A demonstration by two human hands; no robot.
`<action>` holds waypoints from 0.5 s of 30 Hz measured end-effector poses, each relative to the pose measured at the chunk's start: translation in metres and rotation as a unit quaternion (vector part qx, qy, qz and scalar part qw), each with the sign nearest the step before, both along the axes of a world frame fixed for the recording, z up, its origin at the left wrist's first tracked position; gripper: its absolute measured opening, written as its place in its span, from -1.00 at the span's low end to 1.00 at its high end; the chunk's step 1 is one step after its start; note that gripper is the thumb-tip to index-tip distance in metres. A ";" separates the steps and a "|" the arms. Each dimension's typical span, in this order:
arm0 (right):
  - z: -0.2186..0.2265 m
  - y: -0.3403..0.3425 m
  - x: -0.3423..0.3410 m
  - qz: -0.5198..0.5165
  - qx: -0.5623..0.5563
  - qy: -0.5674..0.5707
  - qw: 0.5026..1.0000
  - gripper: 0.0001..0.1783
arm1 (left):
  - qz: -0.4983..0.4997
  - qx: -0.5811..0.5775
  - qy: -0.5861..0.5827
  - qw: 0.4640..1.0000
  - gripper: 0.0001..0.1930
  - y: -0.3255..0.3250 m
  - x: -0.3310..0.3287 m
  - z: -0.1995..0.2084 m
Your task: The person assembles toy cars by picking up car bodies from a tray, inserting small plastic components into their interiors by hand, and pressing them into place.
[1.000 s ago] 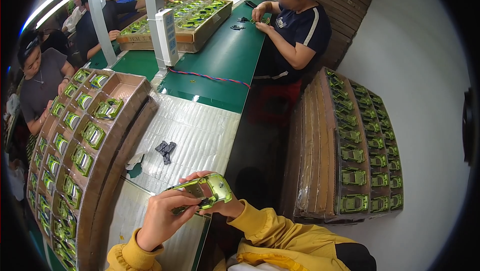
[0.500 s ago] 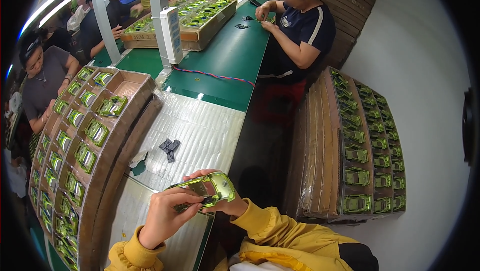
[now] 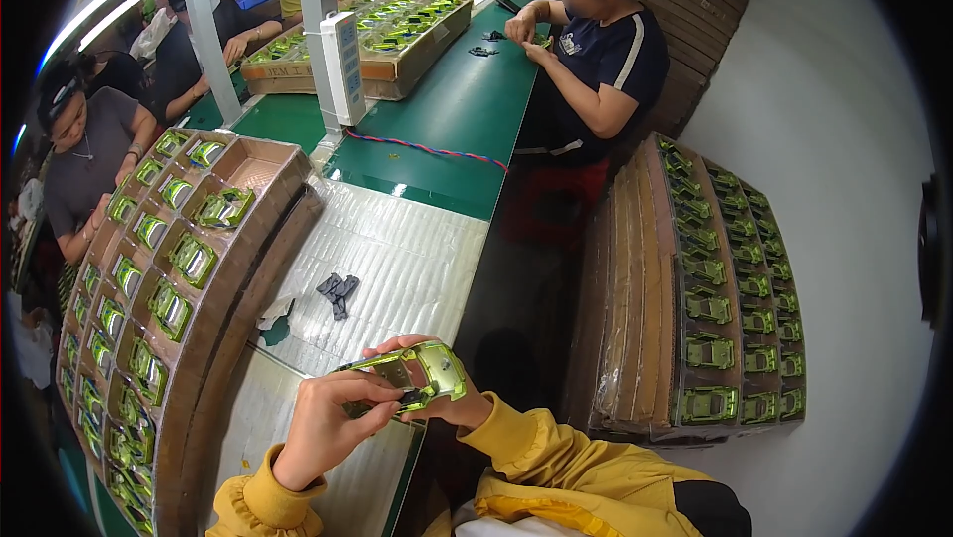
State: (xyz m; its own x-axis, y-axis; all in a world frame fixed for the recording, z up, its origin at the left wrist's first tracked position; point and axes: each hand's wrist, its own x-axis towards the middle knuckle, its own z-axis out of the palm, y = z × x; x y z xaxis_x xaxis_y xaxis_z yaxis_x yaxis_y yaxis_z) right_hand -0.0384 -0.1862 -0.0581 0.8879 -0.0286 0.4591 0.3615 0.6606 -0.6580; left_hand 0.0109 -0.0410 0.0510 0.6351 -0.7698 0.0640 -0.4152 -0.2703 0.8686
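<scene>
A shiny lime-green toy car body shell [image 3: 443, 366] is held over the table's near edge, its open window frame facing up. My right hand [image 3: 469, 412] is closed around the shell from below and behind, with its fingertips showing past the far side. At the shell's near edge my left hand [image 3: 333, 420] pinches with thumb and fingers on a small black part [image 3: 410, 397], mostly hidden by the fingertips. Farther up the table a little heap of black plastic parts [image 3: 339, 291] lies on the whitish ribbed mat [image 3: 397, 259].
A divided cardboard tray [image 3: 283, 201] of green car shells stands at the left; stacked trays [image 3: 635, 338] of more shells rise at the right. A metal post with a power strip [image 3: 342, 70] and a red-blue cable [image 3: 427, 148] are ahead. Co-workers [image 3: 615, 61] sit around the table.
My hands and the shell stay almost in place, with the left fingers shifting slightly at the black part. Co-workers' hands have moved in the background.
</scene>
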 end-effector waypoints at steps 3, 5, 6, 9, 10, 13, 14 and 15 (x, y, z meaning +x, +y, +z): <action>0.000 0.000 0.000 -0.001 -0.003 -0.001 1.000 -0.16 | 0.004 -0.007 0.008 1.000 -0.87 0.001 0.000 -0.002; 0.000 0.001 -0.001 -0.001 -0.001 -0.001 1.000 -0.16 | 0.007 -0.008 0.017 1.000 -0.87 0.001 0.000 -0.002; 0.000 0.001 -0.001 -0.001 0.001 -0.002 1.000 -0.16 | 0.007 -0.007 0.017 1.000 -0.87 0.001 0.000 -0.003; 0.000 0.001 -0.002 -0.004 -0.003 -0.006 1.000 -0.16 | 0.007 -0.006 0.021 1.000 -0.87 0.002 -0.001 -0.003; 0.000 0.001 -0.002 -0.004 -0.001 -0.004 1.000 -0.16 | 0.007 -0.007 0.025 1.000 -0.87 0.001 -0.001 -0.003; 0.000 0.004 -0.003 -0.020 -0.001 -0.027 0.999 -0.19 | 0.007 -0.022 0.002 1.000 -0.88 0.003 -0.004 -0.005; 0.002 0.003 -0.002 -0.024 -0.007 -0.034 0.999 -0.19 | 0.010 -0.017 0.009 1.000 -0.88 0.003 -0.003 -0.004; 0.002 0.004 -0.002 -0.024 0.001 -0.041 0.999 -0.20 | 0.011 -0.016 0.011 1.000 -0.88 0.003 -0.004 -0.004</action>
